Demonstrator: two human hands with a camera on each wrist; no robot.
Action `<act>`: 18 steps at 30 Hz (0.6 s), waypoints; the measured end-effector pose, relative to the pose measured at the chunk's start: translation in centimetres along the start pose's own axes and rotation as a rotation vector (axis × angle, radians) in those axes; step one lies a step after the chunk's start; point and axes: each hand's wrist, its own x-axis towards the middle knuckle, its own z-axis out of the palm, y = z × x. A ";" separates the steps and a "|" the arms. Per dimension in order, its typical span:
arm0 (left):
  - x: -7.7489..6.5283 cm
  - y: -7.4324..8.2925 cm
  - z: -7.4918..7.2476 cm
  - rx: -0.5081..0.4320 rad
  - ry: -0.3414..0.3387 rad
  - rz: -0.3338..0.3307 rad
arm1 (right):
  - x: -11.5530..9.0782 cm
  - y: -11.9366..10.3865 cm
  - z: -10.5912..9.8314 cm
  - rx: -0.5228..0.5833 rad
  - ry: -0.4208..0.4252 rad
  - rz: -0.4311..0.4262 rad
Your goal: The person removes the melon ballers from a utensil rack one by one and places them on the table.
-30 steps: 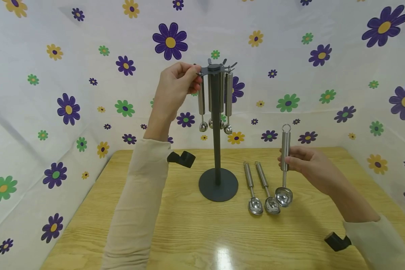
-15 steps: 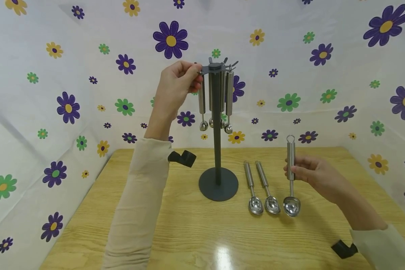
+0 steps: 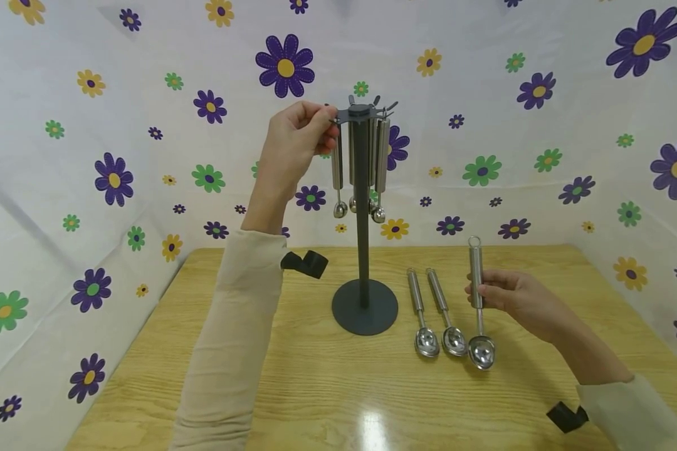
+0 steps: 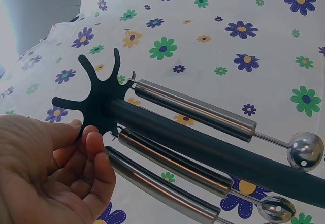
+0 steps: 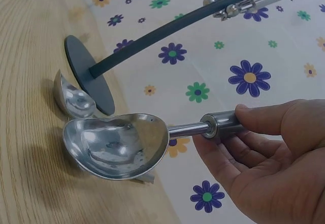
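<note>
In the head view my left hand [image 3: 300,141] pinches one arm of the dark hook rack [image 4: 104,94] on top of an upright stand [image 3: 363,250]. Several steel spoons [image 4: 198,109] with small round bowls hang from its hooks by their handles. My right hand [image 3: 521,300] grips the handle of a larger steel scoop [image 3: 481,352]. The scoop is upright, its end ring on top and its oval bowl low, close over the table. Left of it two similar scoops, one nearer the stand [image 3: 427,342] and one beside the held bowl [image 3: 454,341], lie on the tabletop.
The stand's round dark base [image 3: 365,322] rests on the wooden table [image 3: 316,388]. A white cloth [image 3: 163,113] with a flower print hangs behind and at both sides. A black wrist mount [image 3: 310,264] sticks out from the left sleeve.
My right hand has lowered the scoop toward the table, shifting right and then slightly back left. The left hand stays on the rack; a hanging spoon at the right has swung a little left.
</note>
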 end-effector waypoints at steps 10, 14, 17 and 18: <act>-0.1 0.0 -0.1 0.006 0.003 0.001 | 0.9 1.8 -1.0 0.051 0.012 0.024; -0.1 0.0 0.0 0.002 0.001 -0.001 | 1.4 2.4 -1.3 0.085 0.005 0.028; -0.1 0.0 0.0 0.003 -0.001 0.000 | 1.7 2.8 -1.5 0.124 -0.004 0.020; -0.1 0.0 0.0 0.005 0.000 0.000 | 1.8 2.9 -1.6 0.137 -0.009 0.015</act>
